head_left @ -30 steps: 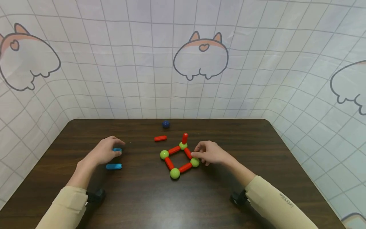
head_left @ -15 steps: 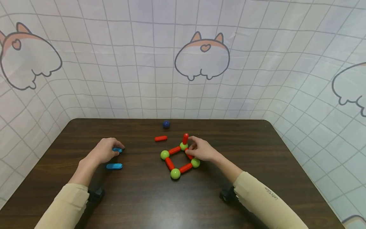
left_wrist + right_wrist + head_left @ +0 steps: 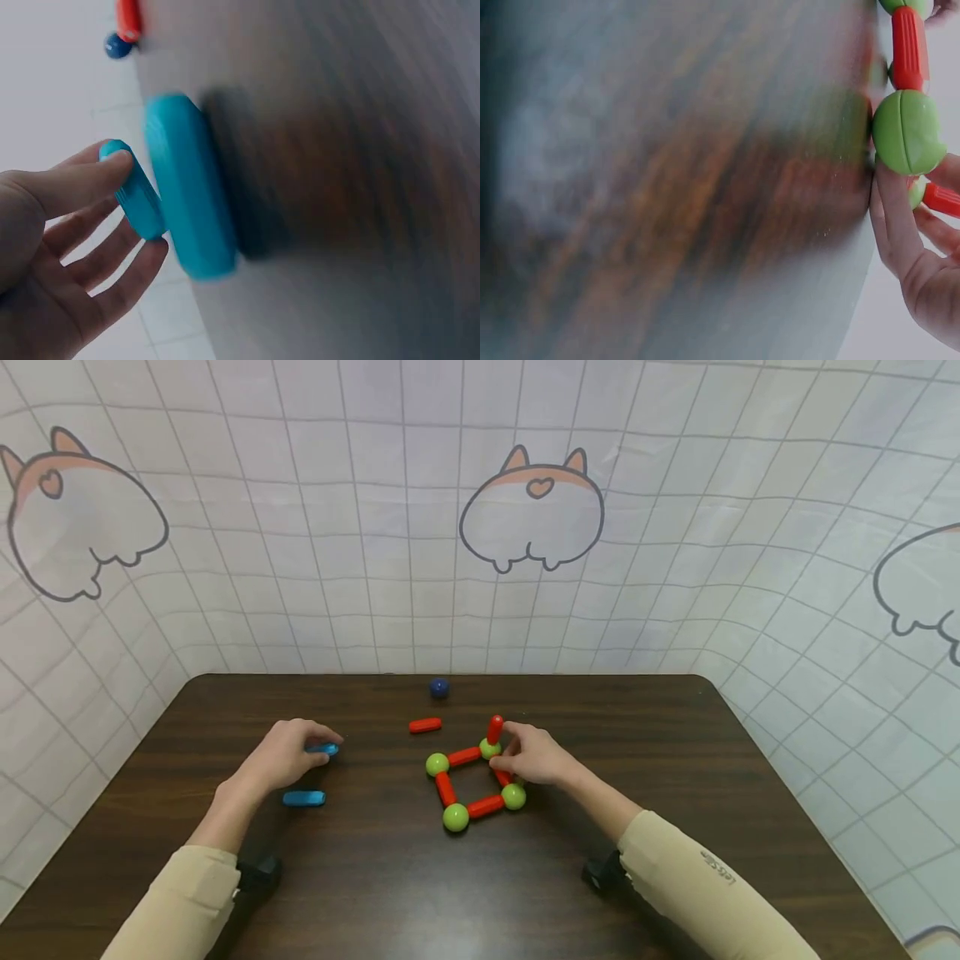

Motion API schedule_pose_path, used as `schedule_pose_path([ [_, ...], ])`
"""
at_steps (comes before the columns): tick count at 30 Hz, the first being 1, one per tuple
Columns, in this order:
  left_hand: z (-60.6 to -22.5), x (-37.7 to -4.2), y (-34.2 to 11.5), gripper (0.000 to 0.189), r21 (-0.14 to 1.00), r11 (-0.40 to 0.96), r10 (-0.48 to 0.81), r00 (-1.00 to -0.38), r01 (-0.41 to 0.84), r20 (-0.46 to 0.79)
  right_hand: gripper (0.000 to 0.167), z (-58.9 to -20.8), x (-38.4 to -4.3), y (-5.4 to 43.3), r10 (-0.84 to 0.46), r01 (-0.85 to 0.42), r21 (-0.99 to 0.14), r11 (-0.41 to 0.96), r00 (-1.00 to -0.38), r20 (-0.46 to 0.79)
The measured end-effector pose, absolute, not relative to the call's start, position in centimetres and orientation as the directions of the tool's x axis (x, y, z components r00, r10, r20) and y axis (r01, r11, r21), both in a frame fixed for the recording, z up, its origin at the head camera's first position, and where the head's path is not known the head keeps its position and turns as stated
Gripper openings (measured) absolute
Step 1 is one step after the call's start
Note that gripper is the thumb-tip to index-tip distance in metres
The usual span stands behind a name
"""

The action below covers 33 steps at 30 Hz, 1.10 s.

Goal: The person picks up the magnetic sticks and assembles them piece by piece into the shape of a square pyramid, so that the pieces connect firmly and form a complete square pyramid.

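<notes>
My left hand [image 3: 285, 756] pinches a light blue rod [image 3: 135, 195] between thumb and fingers. A second light blue rod [image 3: 303, 798] lies on the table just nearer. At the centre, red rods and green balls form a four-sided frame, with an upright red rod [image 3: 495, 729] on its back green ball [image 3: 490, 749]. My right hand [image 3: 536, 754] grips the frame's right-hand red rod [image 3: 503, 777], which its fingers partly hide. In the right wrist view, the near green ball [image 3: 909, 133] covers some of the fingertips.
A loose red rod [image 3: 425, 725] lies behind the frame, and a dark blue ball [image 3: 439, 688] sits close to the back edge. The dark wooden table [image 3: 375, 885] meets a grid-patterned cloth [image 3: 360, 568] at the back and sides.
My right hand has moved left and back along the frame to its right-hand rod, and the frame has turned slightly. My left hand has closed on the farther blue rod and shifted it right.
</notes>
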<state>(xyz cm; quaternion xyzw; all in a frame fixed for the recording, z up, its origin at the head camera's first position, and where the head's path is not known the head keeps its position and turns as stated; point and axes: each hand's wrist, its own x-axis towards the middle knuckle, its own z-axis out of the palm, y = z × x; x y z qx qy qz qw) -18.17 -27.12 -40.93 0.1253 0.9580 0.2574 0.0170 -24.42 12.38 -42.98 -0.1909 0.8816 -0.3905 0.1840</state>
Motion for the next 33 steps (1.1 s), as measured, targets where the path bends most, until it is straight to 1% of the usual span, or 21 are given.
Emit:
schedule_pose_path([
  [4,-40.7,-18.2,-25.9,0.029,0.558,0.791,0.249,-0.965,0.253,0.084,0.063,-43.0,-24.2,12.6,-0.483,-0.156,-0.794,0.587,-0.855,-0.189],
  [9,-40.8,-18.3,-24.6,0.033,0.639,0.732,0.22,-0.969,0.237,0.108,0.063,-42.9,-24.1,12.6,-0.477,-0.113,-0.822,0.559,-0.854,-0.207],
  [11,-41.0,-18.4,-24.3,0.032,0.666,0.709,0.204,-0.972,0.231,0.12,0.065,-42.9,-24.1,12.6,-0.472,-0.096,-0.829,0.551,-0.855,-0.214],
  [16,-41.0,-18.8,-23.3,0.03,0.727,0.654,0.154,-0.978,0.208,0.141,0.056,-43.0,-24.1,12.6,-0.464,-0.075,-0.839,0.539,-0.858,-0.221],
  [18,-40.9,-18.8,-22.9,0.028,0.749,0.632,0.138,-0.98,0.2,0.144,0.05,-42.9,-24.1,12.6,-0.463,-0.074,-0.841,0.536,-0.858,-0.22],
  [23,-40.8,-19.0,-21.7,0.028,0.79,0.583,0.125,-0.981,0.191,0.145,0.042,-42.7,-24.0,12.6,-0.465,-0.073,-0.841,0.535,-0.857,-0.222],
  [28,-40.9,-19.4,-20.5,0.029,0.823,0.537,0.118,-0.983,0.185,0.144,0.04,-42.5,-23.8,12.6,-0.467,-0.063,-0.841,0.538,-0.852,-0.235],
  [33,-41.1,-19.6,-19.1,0.028,0.865,0.467,0.145,-0.981,0.185,0.131,0.036,-42.4,-23.7,12.6,-0.462,-0.058,-0.835,0.547,-0.853,-0.243],
])
